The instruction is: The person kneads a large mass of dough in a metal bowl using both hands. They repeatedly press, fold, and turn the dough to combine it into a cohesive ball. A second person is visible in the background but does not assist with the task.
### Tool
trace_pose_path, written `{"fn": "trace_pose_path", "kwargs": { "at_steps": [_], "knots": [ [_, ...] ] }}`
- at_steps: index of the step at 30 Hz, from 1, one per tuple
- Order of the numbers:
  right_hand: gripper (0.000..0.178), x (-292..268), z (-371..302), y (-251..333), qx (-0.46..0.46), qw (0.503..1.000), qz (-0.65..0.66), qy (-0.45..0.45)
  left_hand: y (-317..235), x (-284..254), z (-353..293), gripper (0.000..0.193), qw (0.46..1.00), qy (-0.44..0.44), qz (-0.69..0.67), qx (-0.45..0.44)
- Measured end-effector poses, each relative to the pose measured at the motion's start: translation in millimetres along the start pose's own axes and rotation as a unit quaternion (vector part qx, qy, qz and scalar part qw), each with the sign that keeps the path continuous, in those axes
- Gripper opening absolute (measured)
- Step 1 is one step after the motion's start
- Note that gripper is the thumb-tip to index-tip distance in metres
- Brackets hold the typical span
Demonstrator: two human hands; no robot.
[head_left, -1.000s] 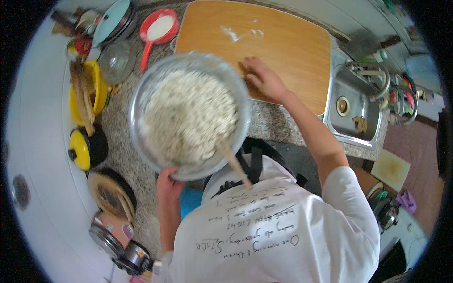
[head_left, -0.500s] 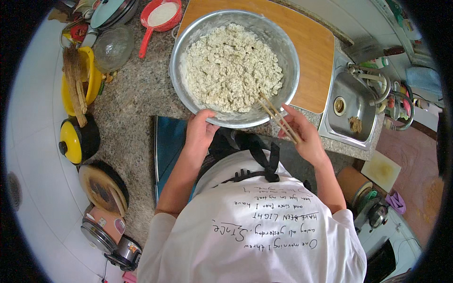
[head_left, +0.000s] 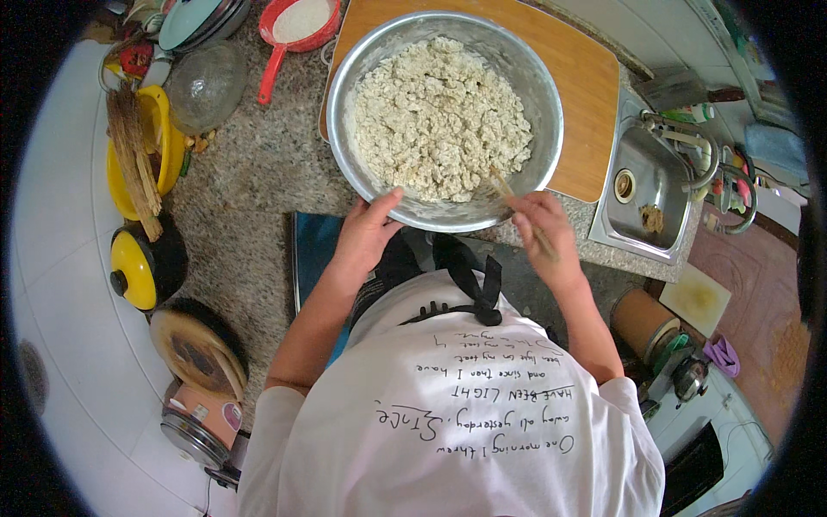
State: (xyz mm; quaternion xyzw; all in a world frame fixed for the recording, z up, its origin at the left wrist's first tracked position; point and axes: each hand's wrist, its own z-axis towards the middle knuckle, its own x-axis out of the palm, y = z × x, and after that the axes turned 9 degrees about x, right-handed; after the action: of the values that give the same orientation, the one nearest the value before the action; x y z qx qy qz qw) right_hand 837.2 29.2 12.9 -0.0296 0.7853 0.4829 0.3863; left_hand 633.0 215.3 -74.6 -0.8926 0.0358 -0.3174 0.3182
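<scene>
A large metal bowl [head_left: 345, 164] rests on a wooden board [head_left: 590, 121] at the counter's front. Inside it lies a heap of crumbly, pale, floury dough [head_left: 444, 116]. My left hand [head_left: 369, 228] grips the bowl's near left rim, thumb over the edge. At the near right rim, my right hand [head_left: 547, 233] is closed around a pair of wooden chopsticks [head_left: 500, 179]. Their tips reach into the near right edge of the dough, and their back ends show past my palm.
A red scoop [head_left: 274, 73] with white powder and a glass bowl [head_left: 207, 82] stand at the back left. A yellow basin [head_left: 177, 142] holds a straw brush [head_left: 133, 155]; a black pot [head_left: 172, 258] is nearer. To the right is a steel sink [head_left: 655, 164] with a faucet.
The bowl sits slightly farther right in view. My right hand has turned over the chopsticks, which now lie closer together. My left hand keeps its hold on the rim.
</scene>
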Motion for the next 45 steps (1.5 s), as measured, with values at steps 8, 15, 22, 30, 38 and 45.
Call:
{"fn": "trace_pose_path", "kwargs": {
  "at_steps": [8,15,22,30,38,45],
  "knots": [
    [0.024,-62,20,13,0.131,0.957,0.25,-0.066,-35,1,9,0.052,0.968,-0.062,0.158,0.186],
    [0.032,-47,42,17,0.139,0.89,0.432,-0.049,-72,29,7,0.046,0.759,-0.082,0.467,0.447],
    [0.038,-53,40,66,0.14,0.927,0.346,-0.026,-195,50,56,0.031,0.58,-0.022,0.599,0.551],
    [0.05,-76,48,99,0.211,0.885,0.402,0.106,-305,42,251,0.041,0.421,-0.055,0.852,0.307],
    [0.058,-77,75,72,0.378,0.853,0.312,0.182,-297,37,334,0.024,0.394,0.027,0.868,0.301],
    [0.028,-91,73,60,0.356,0.883,0.258,0.166,-262,127,175,0.025,0.712,0.02,0.638,0.292]
  ]
}}
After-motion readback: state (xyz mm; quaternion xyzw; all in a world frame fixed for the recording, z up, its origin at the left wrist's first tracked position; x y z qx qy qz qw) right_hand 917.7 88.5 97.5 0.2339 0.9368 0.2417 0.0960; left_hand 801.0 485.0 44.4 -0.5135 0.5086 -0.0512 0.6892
